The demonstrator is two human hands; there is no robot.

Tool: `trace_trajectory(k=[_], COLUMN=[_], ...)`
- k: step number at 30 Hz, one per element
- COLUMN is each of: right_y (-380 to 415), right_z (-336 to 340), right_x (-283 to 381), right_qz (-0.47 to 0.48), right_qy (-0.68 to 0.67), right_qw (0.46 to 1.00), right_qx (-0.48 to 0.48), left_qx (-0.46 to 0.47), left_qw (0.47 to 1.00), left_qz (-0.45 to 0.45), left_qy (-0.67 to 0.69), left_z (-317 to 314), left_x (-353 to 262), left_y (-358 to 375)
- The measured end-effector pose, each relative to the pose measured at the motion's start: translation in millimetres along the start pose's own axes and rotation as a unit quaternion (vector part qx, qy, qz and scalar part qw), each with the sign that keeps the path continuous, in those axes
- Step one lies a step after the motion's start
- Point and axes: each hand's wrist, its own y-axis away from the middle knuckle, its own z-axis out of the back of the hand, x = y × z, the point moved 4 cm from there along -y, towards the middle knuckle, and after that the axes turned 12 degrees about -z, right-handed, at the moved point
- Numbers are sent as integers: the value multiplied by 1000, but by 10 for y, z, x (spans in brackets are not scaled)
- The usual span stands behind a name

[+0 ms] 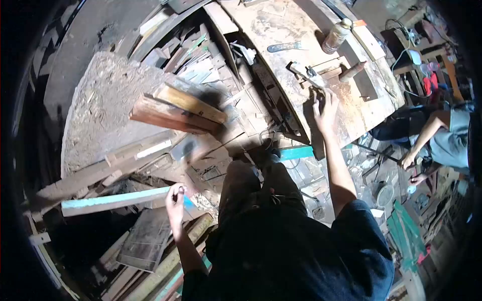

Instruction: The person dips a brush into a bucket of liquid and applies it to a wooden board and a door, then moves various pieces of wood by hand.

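Over the workbench [266, 22], my right hand [327, 109] reaches out with thumb and fingers apart. Its fingertips are right at the near end of a pale wooden tool with a dark middle part [307, 73], which looks like a hand plane. My left hand [175, 204] hangs low on the left, fingers curled in, with nothing showing in them. It overlaps the right end of a turquoise-edged plank [115, 201] in this view. A bottle with a pale cap [337, 36], a brown cone-topped container [353, 71] and a flat blue-handled tool [286, 46] are on the bench.
Two boards [178, 110] jut up left of my legs. Behind them lies a large shavings-covered slab [108, 95]. Wood scraps [198, 60] cover the floor around my feet. At the right, another person's arm [427, 133] extends over a cluttered area. Green sheeting [403, 228] lies nearby.
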Motion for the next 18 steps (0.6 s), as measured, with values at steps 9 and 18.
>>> trace_trajectory(k=[9,18], right_y=[-745,-796], right_z=[-272,-464], right_x=[98,162], right_qz=[-101,-214], right_qy=[142,244], right_qw=[985,946], right_qx=[0,-23], left_qx=[-49,93], left_qw=[991,928], left_qz=[-117,-293], left_qy=[-31,-209], left_z=[578,750], left_x=[-458,-954], left_y=[-1190,-2591])
